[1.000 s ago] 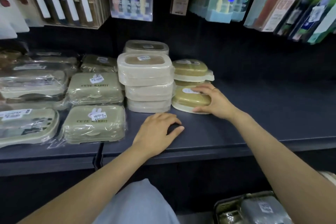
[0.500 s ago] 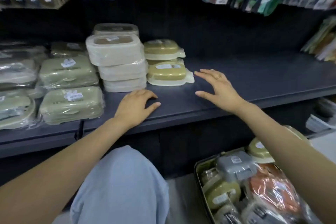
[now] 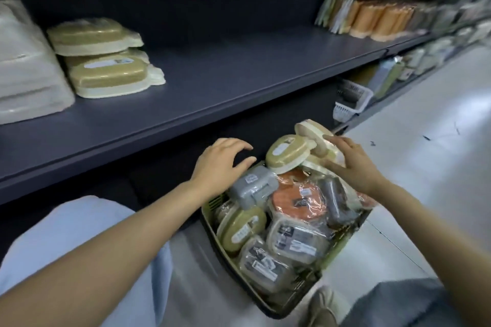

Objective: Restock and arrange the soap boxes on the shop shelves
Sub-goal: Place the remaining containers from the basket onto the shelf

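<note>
A dark basket on the floor holds several wrapped soap boxes: olive, grey and orange. My right hand pinches a cream oval soap box at the top of the pile, fingers above and thumb below. An olive oval soap box leans beside it. My left hand hovers over the basket's far left corner, fingers loosely curled and holding nothing, just above a grey soap box. On the dark shelf, two olive oval boxes are stacked next to a white stack.
Orange packs and other goods stand further right on the shelf. A white basket sits on the lower shelf. My knee in light trousers is at the lower left, with pale floor to the right.
The view swung down and right from the shelf to the basket. Both hands left the shelf and came down over the basket; my right hand took hold of a cream oval box.
</note>
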